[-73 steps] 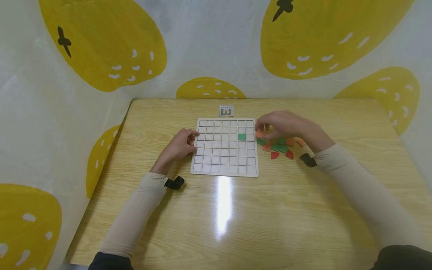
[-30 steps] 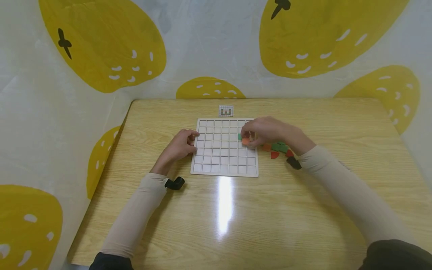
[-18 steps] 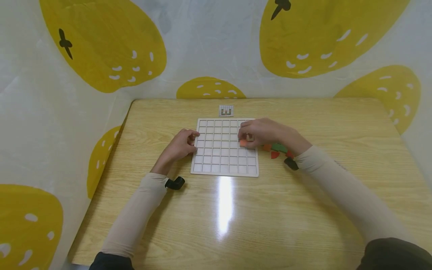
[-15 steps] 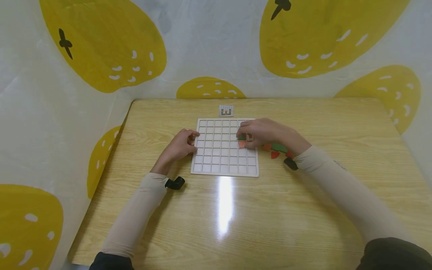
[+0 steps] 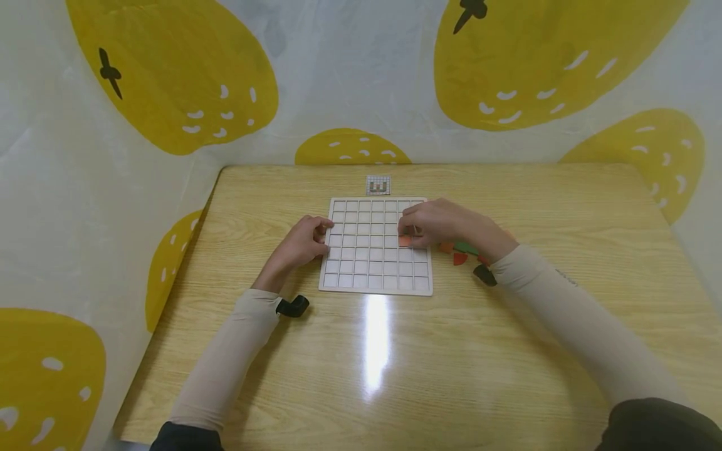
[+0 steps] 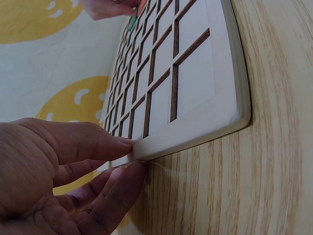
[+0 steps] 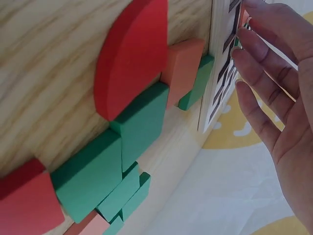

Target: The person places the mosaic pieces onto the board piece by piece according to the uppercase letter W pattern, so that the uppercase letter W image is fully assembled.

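A pale wooden grid board (image 5: 375,257) lies in the middle of the table. My left hand (image 5: 301,241) holds its left edge; in the left wrist view the thumb (image 6: 107,143) is on the rim and the fingers are at the side below. An orange square tile (image 5: 404,240) sits at a cell near the board's right side. My right hand (image 5: 437,220) pinches this tile between thumb and fingertips. The green square tile one cell behind it is mostly hidden under those fingers. In the right wrist view the other fingers are spread beside the board.
Right of the board lie loose tiles: green squares (image 7: 90,176), a red quarter-circle (image 7: 134,58), an orange tile (image 7: 183,66) and several others, partly under my right forearm. A small card with a grid pattern (image 5: 378,185) lies behind the board. A patterned cloth wall borders the table (image 5: 485,351).
My right hand has carried an orange tile from the pile leftward onto the board, to the cell in front of the green tile. The left hand has stayed at the board's edge.
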The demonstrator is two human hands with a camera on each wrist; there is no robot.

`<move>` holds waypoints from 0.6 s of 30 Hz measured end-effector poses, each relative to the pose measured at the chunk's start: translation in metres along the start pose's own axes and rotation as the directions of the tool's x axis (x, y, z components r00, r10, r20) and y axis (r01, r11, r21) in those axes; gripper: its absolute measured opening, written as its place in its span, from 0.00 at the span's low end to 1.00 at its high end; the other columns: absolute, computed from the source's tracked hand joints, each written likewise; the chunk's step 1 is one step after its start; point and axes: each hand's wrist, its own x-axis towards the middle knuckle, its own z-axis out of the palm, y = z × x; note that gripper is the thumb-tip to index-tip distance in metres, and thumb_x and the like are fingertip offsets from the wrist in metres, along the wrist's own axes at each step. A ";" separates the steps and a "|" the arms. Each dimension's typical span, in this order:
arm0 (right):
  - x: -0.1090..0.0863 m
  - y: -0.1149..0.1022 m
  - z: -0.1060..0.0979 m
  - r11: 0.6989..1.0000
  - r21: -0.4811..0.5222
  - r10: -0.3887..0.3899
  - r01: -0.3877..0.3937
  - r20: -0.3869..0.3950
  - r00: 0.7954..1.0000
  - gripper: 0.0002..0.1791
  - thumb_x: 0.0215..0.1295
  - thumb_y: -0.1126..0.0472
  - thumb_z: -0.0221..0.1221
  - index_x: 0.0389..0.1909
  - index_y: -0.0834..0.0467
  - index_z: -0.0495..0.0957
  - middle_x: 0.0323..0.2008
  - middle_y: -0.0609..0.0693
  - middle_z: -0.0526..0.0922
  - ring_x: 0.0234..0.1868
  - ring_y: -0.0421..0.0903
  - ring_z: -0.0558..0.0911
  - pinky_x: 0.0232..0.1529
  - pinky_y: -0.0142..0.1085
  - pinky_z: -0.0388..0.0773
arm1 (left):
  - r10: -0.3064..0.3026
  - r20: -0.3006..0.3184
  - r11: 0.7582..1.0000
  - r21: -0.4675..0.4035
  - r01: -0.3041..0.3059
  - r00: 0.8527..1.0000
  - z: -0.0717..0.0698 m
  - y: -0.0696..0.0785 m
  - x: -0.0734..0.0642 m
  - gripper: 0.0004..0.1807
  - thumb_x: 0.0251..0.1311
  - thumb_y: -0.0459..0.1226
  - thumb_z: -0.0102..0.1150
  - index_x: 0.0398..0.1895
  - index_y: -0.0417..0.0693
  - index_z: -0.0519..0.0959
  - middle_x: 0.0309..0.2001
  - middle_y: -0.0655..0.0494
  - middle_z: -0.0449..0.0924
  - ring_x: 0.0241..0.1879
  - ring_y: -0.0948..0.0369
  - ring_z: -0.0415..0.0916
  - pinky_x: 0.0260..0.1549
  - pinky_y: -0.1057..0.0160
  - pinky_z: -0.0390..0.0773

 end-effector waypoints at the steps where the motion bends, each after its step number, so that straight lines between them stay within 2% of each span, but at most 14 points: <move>1: 0.000 0.000 0.000 1.000 -0.001 0.004 -0.004 0.000 1.000 0.05 0.65 0.54 0.68 0.38 0.49 0.83 0.33 0.43 0.80 0.32 0.38 0.76 0.30 0.36 0.73 | -0.001 0.000 1.000 0.001 0.001 1.000 0.000 0.000 0.000 0.30 0.59 0.25 0.65 0.67 0.42 0.73 0.52 0.46 0.68 0.46 0.53 0.67 0.44 0.58 0.74; 7: -0.003 0.001 -0.003 1.000 0.014 0.028 -0.028 -0.010 1.000 0.06 0.66 0.53 0.67 0.39 0.50 0.84 0.34 0.43 0.81 0.33 0.39 0.77 0.32 0.38 0.75 | -0.001 0.001 1.000 0.005 0.001 1.000 0.000 0.000 0.001 0.30 0.60 0.25 0.65 0.67 0.42 0.73 0.52 0.46 0.68 0.46 0.53 0.67 0.44 0.57 0.73; 18: -0.022 0.011 -0.010 0.993 -0.001 0.119 -0.119 -0.035 0.992 0.08 0.63 0.64 0.66 0.43 0.53 0.86 0.36 0.44 0.83 0.35 0.40 0.79 0.38 0.39 0.78 | 0.014 0.003 1.000 0.021 -0.014 1.000 0.000 0.001 0.000 0.30 0.60 0.26 0.65 0.67 0.41 0.73 0.52 0.45 0.68 0.46 0.52 0.68 0.46 0.56 0.73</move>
